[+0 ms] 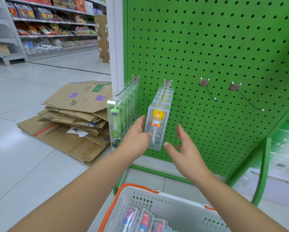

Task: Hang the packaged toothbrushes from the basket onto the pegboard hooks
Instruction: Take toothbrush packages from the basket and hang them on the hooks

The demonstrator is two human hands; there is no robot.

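While the left hand [137, 136] pinches the lower left edge of the yellow duck toothbrush pack [157, 126], thumb on its front face and fingers behind, the grip is clamped on that pack.
Right hand [182, 146]: grip apart, fingers spread, just beside the pack at its 4 o'clock, touching nothing.

Item held: clear rigid box, hanging at the front of a row of like packs on the second hook [163, 94]. Judged light, stiff and smooth-sided, so liable to slip or swing on the wire; best taken low on the side edges, steadied near the top hang-hole when threading.

At 9 o'clock of it: green frog toothbrush packs [117, 124], a full row on the first hook [125, 88].
At 2 o'clock: two bare hooks [209, 91] on the green pegboard [207, 39].
At 6 o'clock, near the viewer: white basket [173, 203] with orange handle, holding more boxed toothbrushes [140, 220], exact count unclear.
At 9 o'clock, on the floor: flattened cardboard boxes [73, 114].
At 11 o'clock, far: stocked shop shelves [48, 22].

Judgement: hanging is partly done; basket stock remains for the bare hooks.
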